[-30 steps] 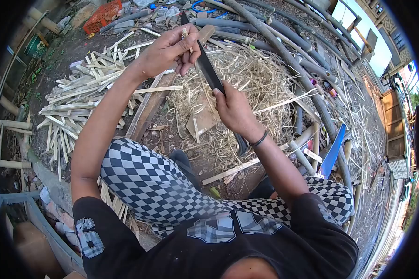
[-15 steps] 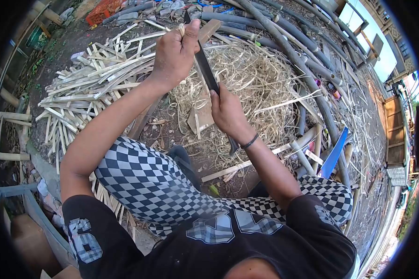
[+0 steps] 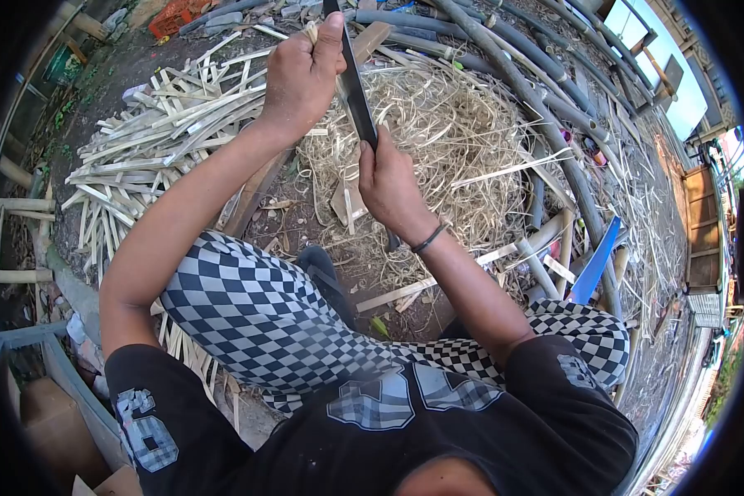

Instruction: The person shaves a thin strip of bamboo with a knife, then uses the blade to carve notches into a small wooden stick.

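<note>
Shaving was in hand: right hand [image 3: 393, 186] gripped the long dark knife [image 3: 354, 87], left hand [image 3: 302, 74] clenched the thin pale bamboo strip [image 3: 312, 33] above the shavings heap [image 3: 446, 140], and the next pull seemed to need steady pressure.

Split strips [image 3: 153, 132] left of shavings heap [image 3: 459, 145], poles [image 3: 546, 99] behind.

A long dark knife blade [image 3: 355, 91] stands nearly upright, rising from the right grip up past the left grip's thumb. A thin pale bamboo strip [image 3: 312, 31] pokes from the left grip's top, just beside the blade.
</note>
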Demonstrator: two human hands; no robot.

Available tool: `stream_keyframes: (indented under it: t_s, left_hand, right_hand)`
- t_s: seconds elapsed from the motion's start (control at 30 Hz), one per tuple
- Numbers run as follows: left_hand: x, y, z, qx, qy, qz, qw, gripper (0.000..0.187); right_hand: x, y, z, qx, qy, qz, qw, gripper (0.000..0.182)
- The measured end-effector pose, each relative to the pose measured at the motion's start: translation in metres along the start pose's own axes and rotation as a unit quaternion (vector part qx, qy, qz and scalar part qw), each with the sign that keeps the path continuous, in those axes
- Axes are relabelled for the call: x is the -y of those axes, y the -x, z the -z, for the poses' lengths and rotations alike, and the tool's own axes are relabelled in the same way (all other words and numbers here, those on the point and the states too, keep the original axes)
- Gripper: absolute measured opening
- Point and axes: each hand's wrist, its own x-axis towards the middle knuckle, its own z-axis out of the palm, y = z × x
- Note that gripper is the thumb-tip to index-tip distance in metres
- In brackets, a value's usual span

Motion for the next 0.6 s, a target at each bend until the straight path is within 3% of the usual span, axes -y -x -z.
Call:
stream_keyframes:
  t_s: [0.03, 0.07, 0.17, 0.2, 0.23, 0.33, 0.43, 0.47, 0.57, 0.6]
  left_hand:
    - [-0.001, 0.0, -0.001, 0.004, 0.009, -0.009, 1.0, 0.061]
    - [-0.001, 0.001, -0.001, -0.001, 0.007, -0.001, 1.0, 0.061]
    - [0.029, -0.008, 0.006, -0.041, -0.018, 0.003, 0.999, 0.061]
    - [0.036, -0.01, 0.005, -0.057, 0.002, 0.014, 0.998, 0.061]
    - [0.035, -0.009, 0.007, -0.056, 0.001, 0.014, 0.998, 0.061]
    - [0.028, -0.006, 0.009, -0.024, 0.023, -0.005, 0.999, 0.059]
    - [0.017, -0.008, 0.0, -0.003, 0.048, 0.006, 0.999, 0.058]
    - [0.011, -0.004, 0.002, 0.026, 0.045, 0.012, 0.999, 0.052]
    - [0.012, -0.002, 0.008, 0.026, 0.077, 0.042, 0.996, 0.053]
    - [0.023, -0.001, 0.01, 0.044, 0.044, 0.042, 0.997, 0.052]
  right_hand:
    - [-0.009, 0.002, -0.008, -0.043, -0.009, 0.021, 0.999, 0.018]
    - [-0.03, 0.006, -0.019, 0.015, 0.032, -0.051, 0.998, 0.02]
    - [-0.078, 0.014, -0.036, 0.057, 0.054, -0.063, 0.995, 0.021]
    - [-0.065, 0.008, -0.03, 0.118, 0.09, -0.096, 0.984, 0.022]
    - [-0.056, 0.005, -0.025, 0.119, 0.089, -0.097, 0.984, 0.022]
    - [-0.021, -0.002, -0.007, 0.075, 0.029, -0.028, 0.996, 0.023]
    - [-0.023, -0.006, -0.008, 0.057, 0.008, -0.031, 0.998, 0.022]
    - [-0.036, -0.003, -0.015, 0.114, 0.057, -0.097, 0.987, 0.023]
    - [-0.118, 0.015, -0.046, 0.115, 0.153, -0.09, 0.977, 0.022]
    - [-0.105, 0.01, -0.038, 0.151, 0.168, -0.11, 0.968, 0.024]
